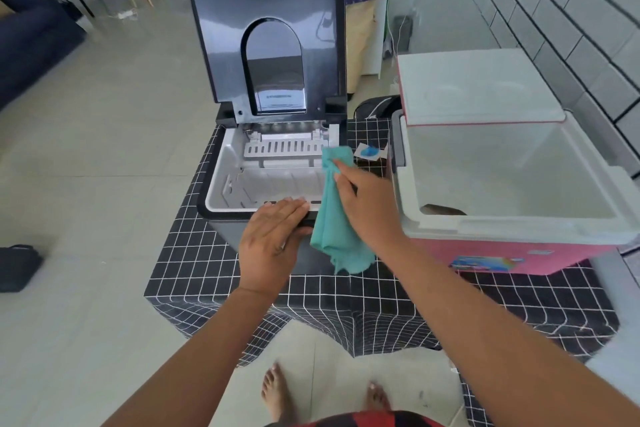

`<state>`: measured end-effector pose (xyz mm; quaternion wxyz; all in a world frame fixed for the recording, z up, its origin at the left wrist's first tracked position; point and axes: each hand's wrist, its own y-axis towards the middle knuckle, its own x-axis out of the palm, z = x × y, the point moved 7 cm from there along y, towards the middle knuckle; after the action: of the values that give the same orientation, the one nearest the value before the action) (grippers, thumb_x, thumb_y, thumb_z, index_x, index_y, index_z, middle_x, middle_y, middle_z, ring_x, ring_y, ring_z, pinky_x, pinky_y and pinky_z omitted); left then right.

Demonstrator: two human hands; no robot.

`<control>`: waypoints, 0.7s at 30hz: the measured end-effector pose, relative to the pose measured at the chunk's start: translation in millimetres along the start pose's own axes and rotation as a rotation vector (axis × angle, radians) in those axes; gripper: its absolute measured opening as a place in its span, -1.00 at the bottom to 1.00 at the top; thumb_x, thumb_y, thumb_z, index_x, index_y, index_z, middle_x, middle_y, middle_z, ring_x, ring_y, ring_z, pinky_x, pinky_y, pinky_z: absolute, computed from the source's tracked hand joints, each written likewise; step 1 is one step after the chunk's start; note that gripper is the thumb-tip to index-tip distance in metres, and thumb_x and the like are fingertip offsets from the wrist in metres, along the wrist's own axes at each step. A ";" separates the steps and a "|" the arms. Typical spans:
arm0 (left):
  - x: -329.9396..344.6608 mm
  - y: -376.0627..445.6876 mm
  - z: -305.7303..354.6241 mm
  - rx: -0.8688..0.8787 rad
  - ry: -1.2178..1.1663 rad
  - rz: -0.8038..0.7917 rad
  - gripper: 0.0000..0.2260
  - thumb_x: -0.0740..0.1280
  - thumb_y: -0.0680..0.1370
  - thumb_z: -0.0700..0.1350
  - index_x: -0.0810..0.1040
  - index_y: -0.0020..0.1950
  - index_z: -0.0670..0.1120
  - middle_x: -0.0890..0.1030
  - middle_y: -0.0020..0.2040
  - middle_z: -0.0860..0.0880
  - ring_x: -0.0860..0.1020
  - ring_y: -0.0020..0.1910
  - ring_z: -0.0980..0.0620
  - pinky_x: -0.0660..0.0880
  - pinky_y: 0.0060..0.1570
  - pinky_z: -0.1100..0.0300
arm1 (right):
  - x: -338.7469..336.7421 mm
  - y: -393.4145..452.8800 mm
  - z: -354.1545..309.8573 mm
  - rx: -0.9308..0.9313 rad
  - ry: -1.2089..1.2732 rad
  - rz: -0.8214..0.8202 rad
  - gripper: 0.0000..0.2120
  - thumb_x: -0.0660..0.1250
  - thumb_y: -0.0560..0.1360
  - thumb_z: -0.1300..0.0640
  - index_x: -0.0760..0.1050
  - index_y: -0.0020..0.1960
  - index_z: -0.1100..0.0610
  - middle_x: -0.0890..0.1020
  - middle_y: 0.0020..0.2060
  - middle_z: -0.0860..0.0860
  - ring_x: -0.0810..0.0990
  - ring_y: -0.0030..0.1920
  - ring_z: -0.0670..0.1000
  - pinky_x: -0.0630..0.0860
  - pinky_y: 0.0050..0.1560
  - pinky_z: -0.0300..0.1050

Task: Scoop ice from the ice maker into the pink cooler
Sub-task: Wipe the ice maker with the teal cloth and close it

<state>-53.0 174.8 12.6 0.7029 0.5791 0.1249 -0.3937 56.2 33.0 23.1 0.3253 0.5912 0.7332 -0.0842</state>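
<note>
Your ice maker [242, 163] sits at the desk's [194, 274] left edge, its dark lid [268, 35] tilted up and open, the white inner bin exposed. Just beside it, at the right edge, your pink cooler [512, 250] stands open, its white lid [478, 87] raised behind.

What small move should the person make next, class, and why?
Probably put the teal cloth aside. The right hand holds it against the ice maker, whose lid is already up; the left hand rests flat on the front rim. The pink cooler stands open, but neither hand holds a scoop.
</note>
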 end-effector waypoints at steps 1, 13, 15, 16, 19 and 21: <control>-0.5 0.7 0.4 0.000 0.008 -0.004 -0.74 0.34 0.57 -0.04 0.66 0.14 -0.16 0.64 0.16 -0.04 0.59 0.18 0.00 0.41 0.31 0.02 | -0.7 -15.0 -1.0 0.000 0.009 -0.001 -0.68 0.19 0.62 0.06 0.48 0.35 0.03 0.67 0.04 0.04 0.59 -0.17 -0.06 0.44 -0.11 -0.26; -7.0 3.4 -2.2 -0.230 -0.178 -0.131 -0.75 0.26 0.62 -0.02 0.64 0.20 -0.03 0.63 0.20 0.06 0.52 0.27 0.13 0.34 0.38 0.05 | -16.3 -29.3 27.7 0.169 0.269 -0.109 -0.58 0.32 0.53 0.21 0.48 0.32 -0.14 0.56 0.10 -0.25 0.61 -0.08 -0.14 0.53 0.06 -0.25; -7.9 4.1 -0.4 -0.275 -0.175 -0.122 -0.75 0.27 0.61 0.01 0.65 0.19 -0.03 0.64 0.18 0.06 0.53 0.27 0.13 0.33 0.39 0.02 | -14.7 -22.1 34.2 0.221 0.333 -0.172 -0.54 0.35 0.52 0.24 0.46 0.35 -0.11 0.60 0.11 -0.16 0.64 -0.06 -0.02 0.60 0.06 -0.08; -7.9 5.4 2.3 -0.300 -0.161 -0.112 -0.74 0.29 0.60 0.05 0.66 0.16 -0.03 0.65 0.16 0.06 0.54 0.25 0.12 0.33 0.39 -0.01 | -14.5 -19.7 36.5 0.230 0.349 -0.191 -0.58 0.37 0.51 0.24 0.50 0.31 -0.08 0.63 0.07 -0.13 0.65 -0.03 -0.02 0.61 0.07 -0.03; -5.0 13.0 10.2 -0.411 -0.116 -0.084 -0.59 0.32 0.47 0.25 0.70 0.05 -0.03 0.69 0.05 0.08 0.57 0.15 0.18 0.24 0.43 0.10 | -16.4 -17.5 39.2 0.246 0.370 -0.188 -0.77 0.40 0.50 0.19 0.60 0.02 -0.12 0.68 -0.10 -0.11 0.66 -0.05 -0.07 0.61 0.05 0.04; 1.6 17.3 12.0 -0.498 -0.106 -0.134 -0.53 0.34 0.38 0.37 0.70 0.03 0.04 0.68 0.03 0.15 0.55 0.16 0.24 0.11 0.42 0.28 | -17.4 -20.2 40.9 0.269 0.357 -0.171 -0.84 0.42 0.48 0.17 0.60 -0.06 -0.10 0.70 -0.14 -0.08 0.68 -0.11 -0.05 0.63 0.00 0.04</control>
<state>-43.2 163.5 27.5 0.8016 0.3575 0.2190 -0.4262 54.6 -7.7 -3.8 0.1004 0.5703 0.8088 -0.1023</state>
